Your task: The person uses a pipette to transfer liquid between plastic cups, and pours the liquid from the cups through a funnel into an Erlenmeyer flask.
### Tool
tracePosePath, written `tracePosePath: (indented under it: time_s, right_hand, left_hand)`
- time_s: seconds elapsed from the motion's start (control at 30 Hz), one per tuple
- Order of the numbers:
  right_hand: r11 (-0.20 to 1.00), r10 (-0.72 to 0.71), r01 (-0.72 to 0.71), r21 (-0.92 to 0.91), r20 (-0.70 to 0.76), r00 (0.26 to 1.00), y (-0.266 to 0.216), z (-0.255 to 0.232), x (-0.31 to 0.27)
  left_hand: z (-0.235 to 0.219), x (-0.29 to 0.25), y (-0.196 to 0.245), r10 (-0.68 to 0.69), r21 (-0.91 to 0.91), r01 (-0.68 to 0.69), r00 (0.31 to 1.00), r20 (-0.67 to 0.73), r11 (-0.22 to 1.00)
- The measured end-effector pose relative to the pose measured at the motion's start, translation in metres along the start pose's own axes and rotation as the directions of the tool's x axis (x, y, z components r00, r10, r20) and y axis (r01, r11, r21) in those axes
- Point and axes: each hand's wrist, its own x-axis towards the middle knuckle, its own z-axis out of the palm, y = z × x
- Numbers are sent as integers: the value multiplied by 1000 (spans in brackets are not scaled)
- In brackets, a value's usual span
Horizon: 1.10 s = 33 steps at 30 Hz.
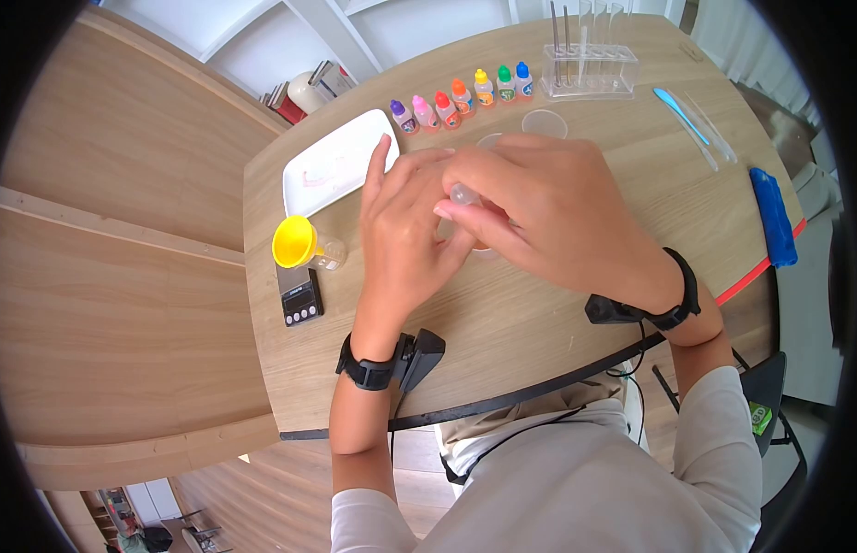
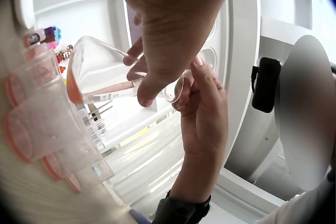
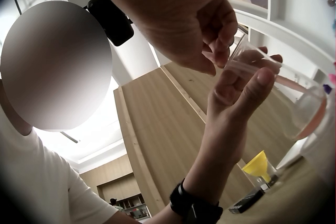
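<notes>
My left hand point(image 1: 405, 221) is curled around the neck of a clear conical flask point(image 3: 307, 95), which holds pinkish-orange liquid at its base. The flask point(image 2: 79, 71) is above the table. A thin clear dropper point(image 2: 113, 88) with pink liquid in it reaches down inside. At the flask's mouth my right hand point(image 1: 557, 203) pinches the dropper's translucent rounded end point(image 1: 463, 194) between thumb and fingers. Beside the flask, in the left wrist view, stand several clear cups point(image 2: 44, 124) with reddish bottoms; my hands mostly cover them in the head view.
A white tray point(image 1: 341, 166), a yellow funnel point(image 1: 295, 241) on a small glass vessel and a black scale point(image 1: 301, 297) are at the left. Several coloured dropper bottles point(image 1: 447, 111) and a tube rack point(image 1: 590, 74) stand behind. Blue cloth point(image 1: 773, 217) lies at the right edge.
</notes>
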Motion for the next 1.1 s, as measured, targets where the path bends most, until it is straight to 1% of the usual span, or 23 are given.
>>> tracePosePath:
  time_s: [0.07, 0.13, 0.37, 0.43, 0.47, 0.53, 0.57, 0.63, 0.67, 0.73, 0.77, 0.83, 0.87, 0.93, 0.97, 1.03, 1.07, 1.1]
  right_hand:
    - [1000, -11, 11, -8, -1, 1000, 0, 0, 0]
    - [998, -34, 36, -45, 48, 998, -1, -2, 1]
    - [999, -18, 21, -37, 69, 997, 0, -2, 0]
    - [1000, -4, 5, 25, -36, 999, 3, 1, 0]
    - [1000, -5, 6, 25, -35, 999, 3, 1, 1]
    - [999, 45, -45, -2, -33, 998, 4, 0, 3]
    - [999, 44, -44, -1, -33, 999, 5, -1, 3]
    - [992, 115, -114, 47, -26, 993, 6, -5, 5]
    - [993, 113, -112, 47, -26, 993, 6, -8, 6]
    - [968, 233, -229, 102, -32, 972, 4, -18, 9]
    - [969, 231, -227, 102, -30, 973, 2, -25, 12]
    - [865, 403, -388, 317, 18, 915, -1, -40, 17]
    - [866, 401, -386, 317, 19, 916, 1, -41, 16]
    - [868, 358, -271, 416, -146, 922, 8, -43, 14]
    - [868, 358, -270, 416, -146, 922, 11, -43, 14]
    - [873, 336, -172, 455, -307, 890, 16, -46, 13]
    - [874, 336, -172, 454, -310, 890, 18, -50, 12]
    - [871, 358, -204, 446, -293, 887, 18, -56, 11]
  left_hand:
    - [1, 0, 0, -2, 1, 2, 1000, 7, 1000]
    - [1, -1, 0, -19, -20, 19, 999, 33, 1000]
    - [1, 0, 0, -18, -20, 19, 999, 36, 1000]
    - [1, -1, -1, 1, -9, -1, 1000, 12, 1000]
    - [0, -1, -1, 1, -8, -1, 1000, 11, 1000]
    - [-1, -2, -2, 16, 5, -16, 1000, 26, 1000]
    - [-2, -2, -1, 16, 6, -16, 1000, 25, 1000]
    - [-2, 0, 1, -8, 8, 8, 999, 32, 1000]
    - [-3, 0, 1, -8, 9, 8, 999, 31, 1000]
    - [-4, 1, 2, -31, 18, 31, 999, 24, 999]
    - [-5, 2, 2, -33, 19, 32, 999, 21, 999]
    - [-6, 3, 3, -50, 28, 50, 999, 18, 998]
    - [-6, 3, 3, -51, 29, 51, 999, 16, 998]
    - [-5, 2, 2, -47, 27, 47, 999, 21, 999]
    - [-5, 2, 2, -47, 28, 46, 999, 20, 999]
    - [-5, 2, 2, -49, 26, 48, 999, 13, 998]
    - [-5, 3, 2, -46, 26, 45, 999, 14, 999]
    - [-6, 3, 2, -48, 34, 48, 999, 19, 998]
